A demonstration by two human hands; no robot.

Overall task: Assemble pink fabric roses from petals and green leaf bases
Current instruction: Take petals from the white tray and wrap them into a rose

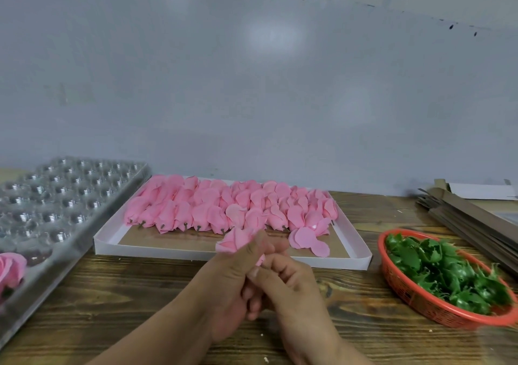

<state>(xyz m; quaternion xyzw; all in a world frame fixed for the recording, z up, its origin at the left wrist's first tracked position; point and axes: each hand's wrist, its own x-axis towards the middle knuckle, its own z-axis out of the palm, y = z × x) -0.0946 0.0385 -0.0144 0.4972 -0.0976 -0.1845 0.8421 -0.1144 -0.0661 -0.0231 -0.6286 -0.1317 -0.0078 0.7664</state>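
A pale grey wall backs a dark wood-grain table (112, 294). On the left of it lies a clear plastic blister tray (64, 196), with one finished pink rose (9, 269) at its near end. In the middle sits a shallow white cardboard tray (224, 252) packed with rows of pink petal bundles (224, 205), their short stems toward the person. To the right, a red mesh basket (414, 294) holds the green leaf bases (448, 275); flat cardboard sheets (471, 219) lie behind it.

Over the table's middle, the left hand (235, 275) and right hand (291, 283) meet, the fingers of both curled round one petal bundle (238, 241), whose top shows above the left thumb. The fabric looks light, soft and easily creased, so it is probably best held low, near the stem, not by the loose petal edges.
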